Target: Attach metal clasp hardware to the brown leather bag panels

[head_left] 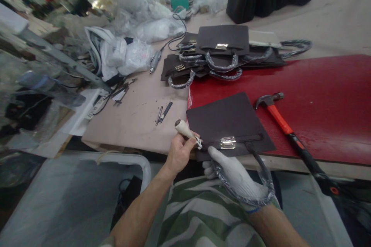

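Table: beige-covered; carries everything below along or above the near edge.
Red sheet: covers the right part of the table, down to near the near edge.
Brown panel: lies at the table's near edge, mostly on the red sheet's left end; long axis left to right, roughly along that edge, slightly skewed.
Hammer: rests to the right of the panel, head on the red sheet, handle slanting out past the table's near edge.
Plastic-wrapped handle: hangs off the panel's near side, down by the right wrist.
Right hand: gloved; nearer to the panel's middle, thumb at the near edge, fingers curled below; cannot tell whether clamped on it. Has the panel directly ahead.
Left hand: bare; closed on a white object, beside the panel's near left corner. Has the panel ahead and to the right. Just apart from the right hand.
White object: stubby, tilted; lower end over the panel, contact unclear.
Metal clasp: sits on the panel's near part, ahead of the right thumb.
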`<state>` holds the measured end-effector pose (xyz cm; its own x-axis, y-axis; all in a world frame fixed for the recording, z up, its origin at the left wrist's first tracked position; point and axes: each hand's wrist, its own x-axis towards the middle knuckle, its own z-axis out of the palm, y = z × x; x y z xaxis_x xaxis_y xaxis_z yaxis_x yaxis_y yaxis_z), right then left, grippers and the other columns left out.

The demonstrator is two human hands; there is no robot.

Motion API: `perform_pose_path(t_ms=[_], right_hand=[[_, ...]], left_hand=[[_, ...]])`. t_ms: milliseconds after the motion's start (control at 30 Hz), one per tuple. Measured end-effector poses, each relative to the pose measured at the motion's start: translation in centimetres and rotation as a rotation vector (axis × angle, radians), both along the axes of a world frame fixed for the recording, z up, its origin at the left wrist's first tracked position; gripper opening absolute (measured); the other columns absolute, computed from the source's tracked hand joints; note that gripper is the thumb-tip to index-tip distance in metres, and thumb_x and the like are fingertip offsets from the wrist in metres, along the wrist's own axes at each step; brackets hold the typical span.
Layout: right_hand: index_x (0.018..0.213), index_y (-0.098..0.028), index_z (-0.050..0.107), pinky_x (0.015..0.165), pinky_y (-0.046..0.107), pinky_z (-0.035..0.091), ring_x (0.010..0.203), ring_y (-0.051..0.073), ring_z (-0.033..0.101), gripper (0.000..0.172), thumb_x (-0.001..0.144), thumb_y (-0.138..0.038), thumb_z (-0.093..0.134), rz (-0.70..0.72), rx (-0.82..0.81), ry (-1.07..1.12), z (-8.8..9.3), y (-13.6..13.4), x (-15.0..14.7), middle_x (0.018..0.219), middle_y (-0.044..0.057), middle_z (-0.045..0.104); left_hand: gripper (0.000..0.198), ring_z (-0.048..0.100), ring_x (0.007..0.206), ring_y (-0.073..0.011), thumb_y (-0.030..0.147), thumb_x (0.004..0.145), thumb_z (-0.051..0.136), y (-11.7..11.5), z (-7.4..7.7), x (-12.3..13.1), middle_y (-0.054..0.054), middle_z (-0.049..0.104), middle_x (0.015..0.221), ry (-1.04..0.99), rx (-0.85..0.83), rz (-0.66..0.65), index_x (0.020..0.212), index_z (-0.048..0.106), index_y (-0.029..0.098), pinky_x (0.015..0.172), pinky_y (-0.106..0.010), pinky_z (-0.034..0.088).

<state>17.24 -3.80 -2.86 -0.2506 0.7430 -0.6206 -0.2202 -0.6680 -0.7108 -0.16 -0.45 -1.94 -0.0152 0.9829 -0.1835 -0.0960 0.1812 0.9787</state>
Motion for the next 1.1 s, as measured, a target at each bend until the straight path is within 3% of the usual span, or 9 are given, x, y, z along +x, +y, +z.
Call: perform_pose_path(t_ms=[67,133,233,400,533,733,1100], right_hand=[[0.100,-0.020,0.073,0.059,0.039,0.061,0.063,0.026,0.071,0.044,0.087,-0.062,0.071,-0.044,0.100,-0.040,0.3,0.1,-0.7,0.073,0.009,0.073],[0.108,-0.024,0.073,0.078,0.049,0.063,0.080,0.030,0.074,0.039,0.086,-0.057,0.072,-0.064,0.255,-0.026,0.4,0.2,-1.1,0.078,0.007,0.075],[0.112,-0.027,0.074,0.101,0.057,0.055,0.104,0.034,0.072,0.039,0.083,-0.054,0.074,-0.040,0.387,0.016,0.3,0.5,-1.0,0.089,0.007,0.077],[0.119,-0.026,0.074,0.120,0.059,0.038,0.125,0.034,0.063,0.042,0.080,-0.043,0.076,-0.095,0.423,0.059,-0.1,0.3,-0.2,0.110,0.008,0.077],[0.123,-0.025,0.074,0.124,0.056,0.034,0.130,0.032,0.059,0.047,0.077,-0.037,0.078,-0.093,0.465,0.116,-1.1,0.1,0.1,0.131,0.007,0.071],[0.119,-0.022,0.074,0.121,0.053,0.038,0.126,0.032,0.062,0.042,0.080,-0.037,0.073,-0.067,0.463,0.188,-1.2,-0.1,-0.1,0.134,0.008,0.070],[0.124,-0.021,0.073,0.119,0.054,0.040,0.132,0.031,0.058,0.045,0.083,-0.039,0.069,-0.075,0.489,0.199,-0.7,0.0,-0.6,0.114,0.009,0.076]], left_hand=[[0.041,0.073,0.079,-0.0198,0.049,0.085,0.077,-0.2,0.1,0.0,-0.010,0.077,0.087,0.011,0.006,-0.006,0.100,0.069,0.011,0.078,-0.029,0.059],[0.042,0.074,0.080,-0.0200,0.050,0.086,0.077,-0.3,0.3,-0.1,-0.010,0.077,0.088,0.021,0.028,0.014,0.100,0.070,0.011,0.079,-0.029,0.059],[0.042,0.075,0.087,-0.0226,0.051,0.087,0.076,-0.4,0.5,-0.4,-0.011,0.077,0.094,0.018,0.102,0.035,0.103,0.070,0.012,0.082,-0.031,0.059],[0.036,0.076,0.095,-0.0246,0.047,0.093,0.072,-0.4,1.0,-1.1,-0.012,0.076,0.102,-0.073,0.171,-0.049,0.108,0.068,0.014,0.085,-0.033,0.060],[0.034,0.076,0.096,-0.0246,0.046,0.094,0.072,-0.6,1.4,-1.3,-0.012,0.076,0.105,-0.146,0.175,-0.059,0.107,0.067,0.015,0.088,-0.035,0.061],[0.034,0.075,0.098,-0.0260,0.046,0.095,0.070,-1.6,1.8,-1.2,-0.012,0.076,0.106,-0.099,0.209,-0.039,0.109,0.069,0.015,0.088,-0.035,0.060],[0.028,0.073,0.095,-0.0242,0.042,0.096,0.069,-1.7,2.4,-1.1,-0.012,0.076,0.103,0.039,0.294,-0.079,0.105,0.070,0.016,0.088,-0.035,0.057]])
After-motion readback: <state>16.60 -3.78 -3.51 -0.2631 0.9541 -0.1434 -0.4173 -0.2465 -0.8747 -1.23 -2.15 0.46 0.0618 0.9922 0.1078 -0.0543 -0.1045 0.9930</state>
